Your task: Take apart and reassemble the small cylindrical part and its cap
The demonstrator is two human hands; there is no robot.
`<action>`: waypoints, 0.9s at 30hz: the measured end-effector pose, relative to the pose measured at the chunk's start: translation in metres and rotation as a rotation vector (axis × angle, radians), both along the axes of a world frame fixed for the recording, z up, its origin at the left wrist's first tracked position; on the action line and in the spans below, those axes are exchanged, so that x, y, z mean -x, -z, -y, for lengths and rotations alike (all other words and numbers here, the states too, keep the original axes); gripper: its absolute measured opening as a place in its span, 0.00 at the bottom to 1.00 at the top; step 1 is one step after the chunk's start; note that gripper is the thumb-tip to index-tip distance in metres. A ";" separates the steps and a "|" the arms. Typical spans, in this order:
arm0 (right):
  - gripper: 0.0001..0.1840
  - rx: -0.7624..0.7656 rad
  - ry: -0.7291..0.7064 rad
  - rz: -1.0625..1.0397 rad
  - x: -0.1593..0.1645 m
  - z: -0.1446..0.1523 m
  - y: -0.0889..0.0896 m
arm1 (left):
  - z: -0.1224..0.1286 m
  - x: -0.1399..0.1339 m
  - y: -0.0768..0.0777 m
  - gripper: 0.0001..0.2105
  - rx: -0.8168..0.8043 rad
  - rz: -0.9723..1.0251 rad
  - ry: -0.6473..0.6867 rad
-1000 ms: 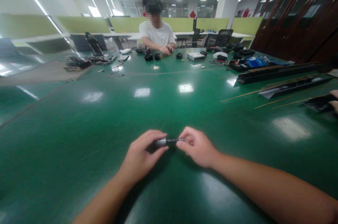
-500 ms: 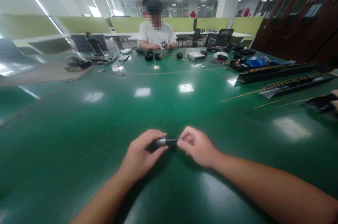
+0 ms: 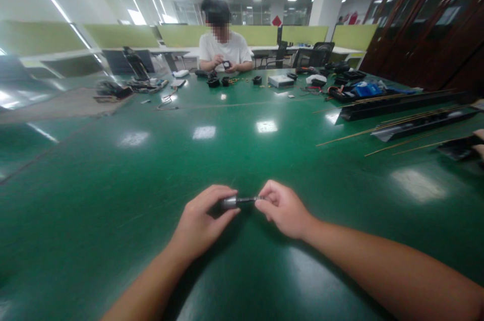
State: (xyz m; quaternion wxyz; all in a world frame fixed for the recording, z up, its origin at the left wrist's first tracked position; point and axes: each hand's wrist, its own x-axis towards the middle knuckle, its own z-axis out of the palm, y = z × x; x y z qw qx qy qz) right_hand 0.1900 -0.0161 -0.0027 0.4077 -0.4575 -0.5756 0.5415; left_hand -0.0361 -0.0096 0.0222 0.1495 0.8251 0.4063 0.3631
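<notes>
Low over the green table, both hands hold one slim screwdriver-like tool level between them. It has a silver cylinder at the left and a thin dark shaft pointing right; its exact kind is unclear. My left hand is curled around the silver cylinder, thumb in front and fingers behind, hiding its left end. My right hand is closed, pinching the far end of the shaft between thumb and fingers. What else those fingertips may hold is hidden.
Across the green table a person in a white shirt handles a small dark part. Black channels with thin brass-coloured rods lie at the right, near another person's hand. A white box and small black parts line the far edge.
My two hands and the tool stay almost in place. The person opposite has leaned their head down and brought both hands together at the small dark part.
</notes>
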 end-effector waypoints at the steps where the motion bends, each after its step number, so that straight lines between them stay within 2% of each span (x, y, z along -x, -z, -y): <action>1: 0.07 0.001 0.000 -0.005 0.000 0.000 0.000 | 0.000 0.000 0.000 0.11 0.004 -0.001 -0.002; 13: 0.07 0.017 0.009 -0.038 0.001 0.000 0.000 | 0.000 0.002 0.000 0.11 0.056 0.000 -0.040; 15: 0.07 0.000 -0.002 -0.015 0.001 0.001 0.000 | -0.002 0.003 -0.001 0.12 0.072 0.023 -0.116; 18: 0.06 -0.036 -0.038 0.051 0.001 0.002 0.001 | -0.006 0.005 0.000 0.16 0.126 0.093 -0.327; 21: 0.06 -0.058 -0.058 0.088 0.001 0.003 0.001 | -0.013 0.008 0.003 0.21 0.221 0.243 -0.498; 27: 0.06 -0.115 -0.080 0.135 0.001 0.002 0.000 | -0.027 0.011 0.008 0.25 0.369 0.755 -0.521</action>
